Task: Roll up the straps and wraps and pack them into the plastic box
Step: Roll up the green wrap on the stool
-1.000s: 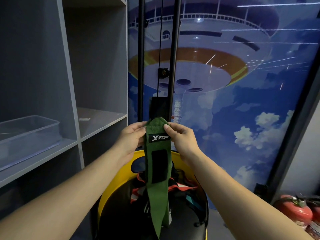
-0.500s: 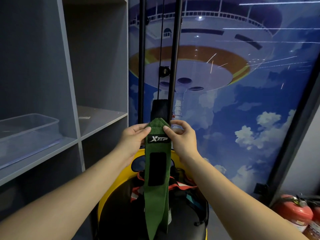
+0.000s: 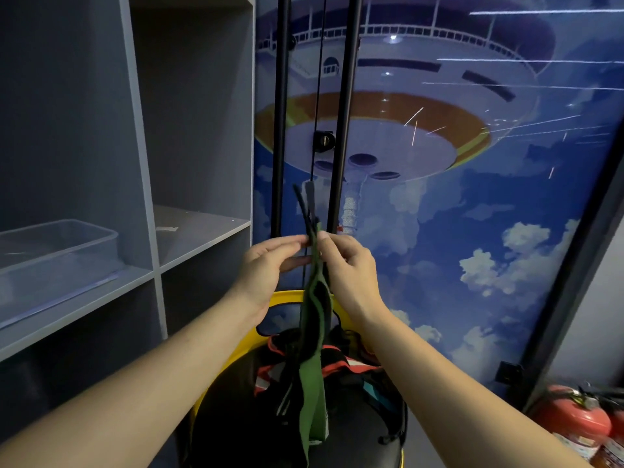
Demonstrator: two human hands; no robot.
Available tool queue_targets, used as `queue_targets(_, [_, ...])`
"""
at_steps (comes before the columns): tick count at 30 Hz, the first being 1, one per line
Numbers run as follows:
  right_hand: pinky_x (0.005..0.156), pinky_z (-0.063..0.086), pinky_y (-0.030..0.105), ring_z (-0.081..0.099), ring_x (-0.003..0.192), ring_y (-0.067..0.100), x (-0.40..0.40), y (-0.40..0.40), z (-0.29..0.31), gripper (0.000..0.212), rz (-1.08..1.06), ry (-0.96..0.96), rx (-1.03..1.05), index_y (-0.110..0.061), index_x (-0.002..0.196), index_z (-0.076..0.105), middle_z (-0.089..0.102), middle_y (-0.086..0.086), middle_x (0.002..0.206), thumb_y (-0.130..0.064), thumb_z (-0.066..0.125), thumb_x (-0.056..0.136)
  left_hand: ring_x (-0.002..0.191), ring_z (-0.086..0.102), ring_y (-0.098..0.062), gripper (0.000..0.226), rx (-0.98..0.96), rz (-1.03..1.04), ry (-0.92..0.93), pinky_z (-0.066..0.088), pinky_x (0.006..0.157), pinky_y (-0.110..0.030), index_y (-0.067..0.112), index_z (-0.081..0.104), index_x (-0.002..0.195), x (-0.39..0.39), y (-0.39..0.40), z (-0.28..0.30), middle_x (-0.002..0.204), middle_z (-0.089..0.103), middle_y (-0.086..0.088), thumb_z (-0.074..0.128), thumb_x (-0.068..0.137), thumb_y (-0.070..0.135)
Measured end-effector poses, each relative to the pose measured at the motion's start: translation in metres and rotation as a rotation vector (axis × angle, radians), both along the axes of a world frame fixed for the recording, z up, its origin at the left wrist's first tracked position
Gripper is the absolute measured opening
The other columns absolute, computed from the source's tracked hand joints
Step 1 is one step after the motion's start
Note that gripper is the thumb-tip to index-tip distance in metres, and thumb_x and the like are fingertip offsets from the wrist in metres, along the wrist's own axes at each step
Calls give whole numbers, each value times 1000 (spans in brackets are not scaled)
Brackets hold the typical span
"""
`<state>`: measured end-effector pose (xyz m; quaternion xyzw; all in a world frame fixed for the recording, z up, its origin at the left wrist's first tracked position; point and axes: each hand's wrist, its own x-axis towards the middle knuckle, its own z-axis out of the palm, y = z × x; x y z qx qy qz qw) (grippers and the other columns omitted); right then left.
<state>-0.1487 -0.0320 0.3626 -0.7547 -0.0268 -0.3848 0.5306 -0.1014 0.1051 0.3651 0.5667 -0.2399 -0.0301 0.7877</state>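
Basically, in the head view we hold a long dark-green fabric wrist wrap (image 3: 315, 332) edge-on in front of us, so it reads as a thin strip with a black patch along its middle and black strands sticking up above the top end. Its tail hangs straight down over a round yellow-rimmed black tub (image 3: 287, 298) stuffed with red, white and black straps (image 3: 341, 361); whether the tail touches them we cannot tell. A clear rectangular plastic box (image 3: 57, 255) sits on the grey shelf unit (image 3: 202, 238) at left, well apart from the wrap. Two black vertical poles (image 3: 342, 130) rise behind the wrap against a blue sky-and-airship wall mural (image 3: 456, 197); red fire extinguishers (image 3: 574, 427) stand low right. Both our forearms reach up from below. Our left hand (image 3: 270, 265) pinches the wrap's top end with fingertips, fingers mostly extended sideways. Our right hand (image 3: 347, 265) pinches the same end from the other side, fingers curled in.
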Motion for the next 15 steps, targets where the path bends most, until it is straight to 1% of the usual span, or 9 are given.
queue_targets(2, [85, 55, 33, 66, 96, 7, 1, 0, 0, 25, 26, 18, -29, -28, 109, 76, 70, -7, 102, -45, 65, 94, 106, 72, -24, 35, 39, -14, -51, 50, 101, -34, 11, 75, 111, 0, 2, 0, 110, 76, -9, 43, 99, 0])
queue_targets(3, [85, 57, 36, 68, 96, 8, 2, 0, -1, 25, 10, 22, -60, -28, 112, 75, 71, -7, 102, -42, 68, 93, 107, 72, -23, 38, 59, -12, -71, 50, 102, -34, 13, 75, 109, 1, 3, -1, 110, 77, -8, 42, 99, -1])
queue_targets(5, [83, 60, 42, 71, 94, 11, 5, -3, 0, 24, 8, 34, -41, -25, 115, 74, 75, -5, 101, -32, 69, 93, 106, 72, -19, 37, 97, 10, -105, 51, 101, -32, 16, 75, 106, 2, 4, -1, 109, 77, -5, 44, 100, -2])
queue_targets(6, [82, 62, 42, 73, 92, 11, 5, -4, 1, 23, 25, 43, -1, -22, 116, 75, 76, -4, 99, -28, 69, 94, 104, 72, -17, 34, 120, 45, -125, 53, 99, -31, 18, 75, 105, 3, 4, 0, 108, 77, -3, 48, 100, -1])
queue_targets(7, [82, 62, 40, 73, 91, 10, 4, -5, 3, 22, 49, 53, 41, -20, 116, 75, 77, -4, 98, -25, 68, 95, 101, 72, -14, 29, 146, 92, -149, 55, 96, -28, 19, 75, 104, 4, 5, 0, 106, 77, -1, 54, 99, 1])
queue_targets(9, [82, 62, 38, 74, 91, 12, 4, -8, 6, 22, 104, 77, 120, -15, 115, 75, 77, -1, 97, -23, 69, 95, 96, 71, -10, 18, 175, 195, -164, 58, 86, -21, 19, 73, 105, 6, 5, 2, 102, 75, 1, 64, 95, 7])
queue_targets(11, [82, 62, 38, 75, 91, 17, 3, -8, 9, 20, 165, 97, 199, -12, 112, 74, 78, 4, 97, -21, 69, 95, 94, 69, -12, 18, 178, 292, -126, 54, 75, -16, 16, 69, 109, 9, 5, 4, 100, 72, -2, 71, 92, 12])
queue_targets(13, [80, 61, 35, 75, 92, 21, 3, -8, 11, 20, 236, 125, 297, -7, 111, 73, 77, 8, 99, -18, 69, 95, 96, 68, -14, 22, 184, 302, -80, 50, 76, -17, 17, 68, 112, 14, 8, 5, 103, 72, -5, 73, 91, 18])
queue_targets(15, [78, 60, 30, 74, 93, 22, 1, -8, 14, 22, 292, 156, 358, -4, 112, 72, 77, 11, 100, -16, 68, 95, 101, 68, -10, 18, 209, 213, -60, 49, 80, -19, 25, 71, 111, 16, 11, 4, 107, 74, 0, 70, 94, 21])
